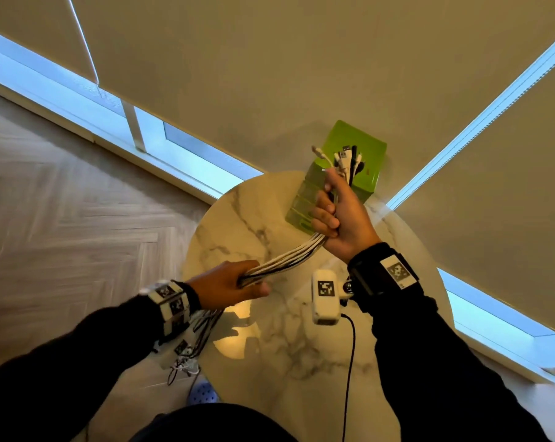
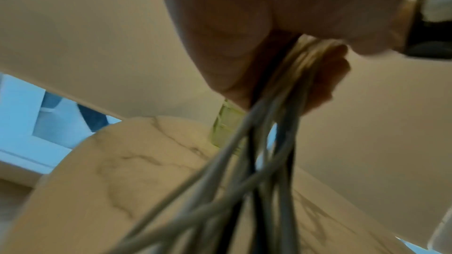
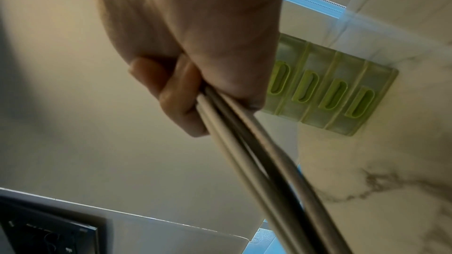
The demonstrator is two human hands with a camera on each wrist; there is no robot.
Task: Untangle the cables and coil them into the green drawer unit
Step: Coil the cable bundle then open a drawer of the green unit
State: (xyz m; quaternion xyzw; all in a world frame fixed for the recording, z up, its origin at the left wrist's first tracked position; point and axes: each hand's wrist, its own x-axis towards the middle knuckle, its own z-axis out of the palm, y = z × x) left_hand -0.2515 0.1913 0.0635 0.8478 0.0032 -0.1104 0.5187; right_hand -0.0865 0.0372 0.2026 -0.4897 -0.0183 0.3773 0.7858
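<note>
Both the left hand (image 1: 228, 283) and right hand (image 1: 343, 215) grip the straightened cables (image 1: 285, 256); coiling into the shut drawers (image 1: 349, 164) remains.

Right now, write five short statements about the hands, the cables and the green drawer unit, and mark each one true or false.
1. The right hand grips the cable bundle near its plug ends. True.
2. The left hand is open and holds nothing. False: it grips the same bundle further along.
3. The green drawer unit stands on the marble table. True.
4. One drawer is pulled out with cables coiled inside. False: the right wrist view shows the four visible drawer fronts closed, and the cables are in the hands.
5. The bundle holds only white cables. False: black ones run among the white.
</note>
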